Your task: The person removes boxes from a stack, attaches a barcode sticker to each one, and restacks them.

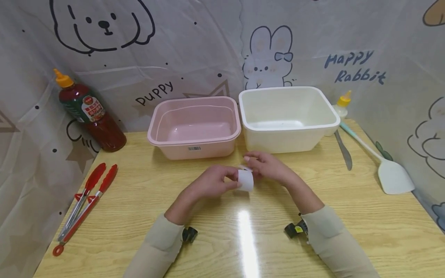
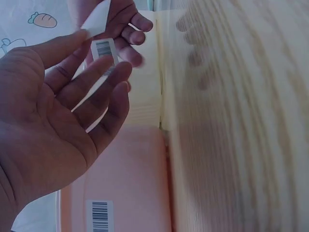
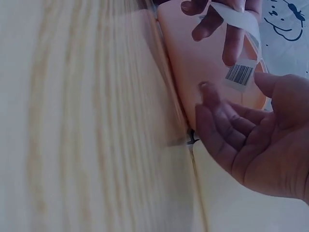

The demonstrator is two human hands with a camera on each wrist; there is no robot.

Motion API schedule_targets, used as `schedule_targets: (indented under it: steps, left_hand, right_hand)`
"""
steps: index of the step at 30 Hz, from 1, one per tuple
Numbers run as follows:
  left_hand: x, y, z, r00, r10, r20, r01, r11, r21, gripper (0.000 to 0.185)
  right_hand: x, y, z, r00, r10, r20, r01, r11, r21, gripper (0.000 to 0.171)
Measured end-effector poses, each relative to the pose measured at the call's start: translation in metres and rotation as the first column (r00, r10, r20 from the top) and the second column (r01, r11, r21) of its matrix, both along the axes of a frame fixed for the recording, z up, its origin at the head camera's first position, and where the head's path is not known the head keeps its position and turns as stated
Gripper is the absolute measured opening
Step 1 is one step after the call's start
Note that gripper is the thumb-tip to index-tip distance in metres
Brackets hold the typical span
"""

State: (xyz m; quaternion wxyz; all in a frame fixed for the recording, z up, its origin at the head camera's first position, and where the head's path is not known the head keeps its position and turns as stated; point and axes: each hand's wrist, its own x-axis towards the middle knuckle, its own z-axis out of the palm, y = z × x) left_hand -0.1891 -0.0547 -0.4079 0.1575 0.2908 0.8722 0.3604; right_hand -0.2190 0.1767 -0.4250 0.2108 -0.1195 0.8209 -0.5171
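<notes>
My left hand [image 1: 213, 180] pinches a curled white strip of barcode labels [image 1: 245, 180] above the table, in front of the two tubs. In the left wrist view a printed barcode label [image 2: 104, 50] shows beyond the left fingertips, and the blank side of the strip bends upward by the thumb. My right hand [image 3: 263, 135] is close to the label end of the strip, its thumb beside the barcode and its fingers loosely bent. Whether that thumb touches the label I cannot tell.
A pink tub [image 1: 194, 141] with a barcode label stands beside a white tub [image 1: 288, 141] at the back. On the left are a sauce bottle [image 1: 92, 116] and red-tipped tongs [image 1: 85, 204]. A yellow-capped bottle [image 1: 342, 105], a knife [image 1: 343, 151] and a spatula [image 1: 393, 175] lie right.
</notes>
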Motion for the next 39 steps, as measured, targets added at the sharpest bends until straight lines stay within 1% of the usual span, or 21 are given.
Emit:
schedule_targets:
  steps: [2, 4, 7, 10, 13, 16, 18, 20, 22, 24, 26, 27, 28, 29, 31, 32, 33, 35, 36, 37, 39]
  left_hand:
    - [0.000, 0.000, 0.000, 1.000, -0.013, -0.009, 0.013, 1.000, 0.002, 0.007]
    - [0.000, 0.000, 0.001, 1.000, -0.013, -0.002, 0.013, 1.000, -0.008, 0.007]
    - [0.000, -0.002, 0.000, 1.000, -0.011, 0.017, 0.012, 1.000, -0.023, 0.006]
    - [-0.001, -0.003, -0.001, 0.999, -0.039, 0.035, 0.041, 0.998, -0.044, 0.009]
    - [-0.002, -0.005, -0.002, 0.997, -0.069, 0.042, 0.072, 0.994, -0.077, 0.012]
    - [-0.002, -0.006, -0.003, 0.996, -0.072, 0.050, 0.077, 0.990, -0.116, 0.012]
    - [-0.002, -0.007, -0.005, 0.997, -0.059, 0.048, 0.066, 0.983, -0.169, 0.011]
    - [-0.001, -0.009, -0.006, 0.998, -0.026, 0.049, 0.037, 0.971, -0.235, 0.015]
    - [0.000, -0.010, -0.006, 0.999, 0.022, 0.046, -0.007, 0.951, -0.309, 0.023]
    - [0.002, -0.011, -0.005, 0.997, 0.074, 0.025, -0.059, 0.925, -0.376, 0.033]
    - [0.003, -0.012, -0.003, 0.992, 0.125, 0.007, -0.112, 0.909, -0.401, 0.041]
    - [0.003, -0.012, -0.001, 0.990, 0.143, -0.005, -0.133, 0.909, -0.395, 0.044]
    - [0.003, -0.011, -0.001, 0.987, 0.162, -0.006, -0.152, 0.915, -0.373, 0.044]
    - [0.003, -0.011, 0.001, 0.984, 0.177, -0.005, -0.169, 0.928, -0.331, 0.044]
    - [0.003, -0.009, 0.003, 0.981, 0.189, 0.028, -0.181, 0.964, -0.194, 0.040]
    - [0.003, -0.007, 0.004, 0.980, 0.189, 0.059, -0.181, 0.977, -0.113, 0.038]
    - [0.003, -0.006, 0.006, 0.978, 0.185, 0.092, -0.182, 0.983, -0.034, 0.035]
    - [0.003, -0.003, 0.009, 0.972, 0.172, 0.158, -0.189, 0.977, 0.099, 0.033]
    - [0.003, -0.001, 0.011, 0.967, 0.171, 0.189, -0.199, 0.970, 0.142, 0.033]
    - [0.004, 0.000, 0.012, 0.961, 0.174, 0.215, -0.213, 0.962, 0.171, 0.033]
    - [0.004, 0.002, 0.014, 0.950, 0.190, 0.248, -0.242, 0.950, 0.198, 0.034]
  right_hand:
    - [0.000, 0.000, 0.001, 1.000, 0.005, 0.021, -0.004, 0.999, -0.034, 0.054]
    - [0.001, 0.001, 0.003, 0.999, -0.001, 0.036, 0.004, 0.998, -0.070, 0.052]
    - [0.001, 0.000, 0.007, 0.999, -0.034, 0.040, 0.038, 0.994, -0.105, 0.050]
    - [0.001, 0.000, 0.010, 0.997, -0.076, 0.010, 0.077, 0.991, -0.107, 0.047]
    - [0.001, -0.001, 0.013, 0.993, -0.113, -0.020, 0.111, 0.990, -0.089, 0.046]
    - [0.001, -0.001, 0.013, 0.990, -0.138, -0.020, 0.136, 0.987, -0.090, 0.044]
    - [0.000, -0.001, 0.013, 0.989, -0.150, -0.012, 0.149, 0.984, -0.098, 0.039]
    - [0.000, -0.001, 0.012, 0.988, -0.154, -0.016, 0.152, 0.984, -0.095, 0.032]
    - [0.001, -0.001, 0.012, 0.987, -0.161, -0.028, 0.158, 0.984, -0.085, 0.025]
    - [0.002, -0.001, 0.013, 0.986, -0.157, -0.053, 0.154, 0.986, -0.065, 0.023]
    - [0.003, -0.001, 0.013, 0.985, -0.151, -0.086, 0.148, 0.988, -0.042, 0.023]
    - [0.003, -0.001, 0.013, 0.983, -0.153, -0.101, 0.151, 0.988, -0.033, 0.024]
    - [0.004, -0.002, 0.014, 0.981, -0.152, -0.123, 0.151, 0.988, -0.020, 0.024]
    - [0.005, -0.002, 0.014, 0.978, -0.152, -0.144, 0.152, 0.988, -0.013, 0.025]
    - [0.007, -0.004, 0.015, 0.970, -0.157, -0.187, 0.160, 0.987, 0.000, 0.026]
    - [0.008, -0.005, 0.016, 0.964, -0.160, -0.212, 0.165, 0.986, 0.007, 0.026]
    - [0.009, -0.006, 0.017, 0.958, -0.164, -0.234, 0.171, 0.985, 0.011, 0.026]
    - [0.010, -0.008, 0.018, 0.946, -0.164, -0.281, 0.177, 0.984, 0.020, 0.024]
    - [0.012, -0.009, 0.019, 0.939, -0.165, -0.302, 0.181, 0.983, 0.025, 0.023]
    - [0.012, -0.011, 0.019, 0.931, -0.167, -0.324, 0.187, 0.982, 0.031, 0.022]
    - [0.014, -0.013, 0.020, 0.916, -0.173, -0.361, 0.200, 0.979, 0.040, 0.019]
